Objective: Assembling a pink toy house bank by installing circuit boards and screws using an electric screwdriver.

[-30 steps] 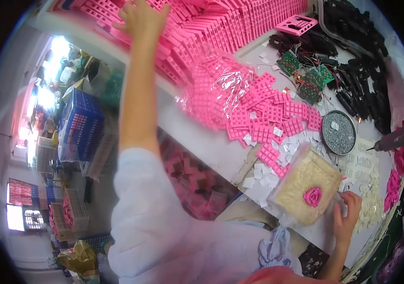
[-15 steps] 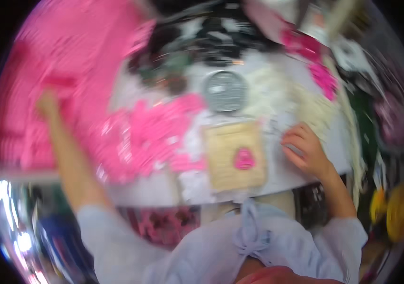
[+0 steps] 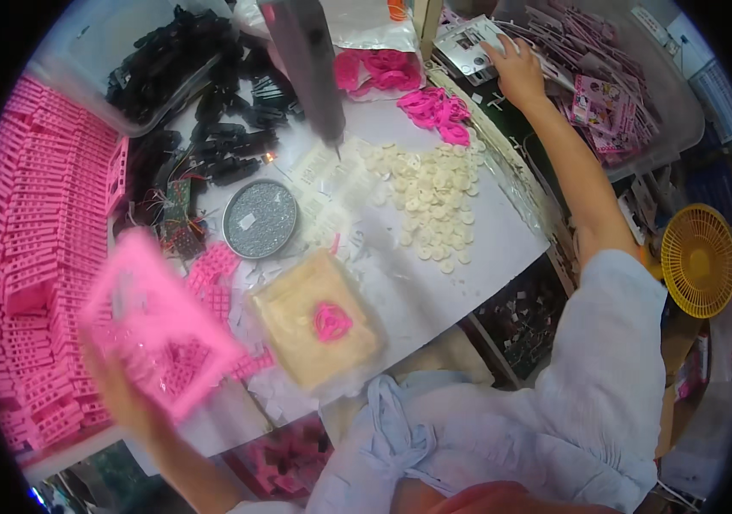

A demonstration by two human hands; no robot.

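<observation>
My left hand (image 3: pixel 117 381) grips a bright pink plastic frame (image 3: pixel 156 317), smeared by motion and held above the left part of the table. Its fingers are partly behind the frame. At the upper right my right hand (image 3: pixel 516 73) has its fingers over the edge of a flat silver-white panel (image 3: pixel 466 50) with a dark underside. In front of me a beige padded block (image 3: pixel 284 313) carries a small coil of pink pieces (image 3: pixel 331 322). Behind it stands a round dish of small grey metal bits (image 3: pixel 260 218). Pink keypad pieces (image 3: pixel 214 272) lie partly behind the raised frame.
Stacked pink frames (image 3: pixel 49 257) fill the left side. Black parts (image 3: pixel 169 64) and circuit boards (image 3: pixel 179 218) lie behind the dish. A grey powered screwdriver (image 3: pixel 306 64) hangs point down. Cream discs (image 3: pixel 434 197) lie right of centre; a bin of pink-printed parts (image 3: pixel 601 86) stands far right.
My view has turned to the right. The left hand has brought a pink frame from the stacks toward me. My right hand has left the table's right side and reached the silver-white panel.
</observation>
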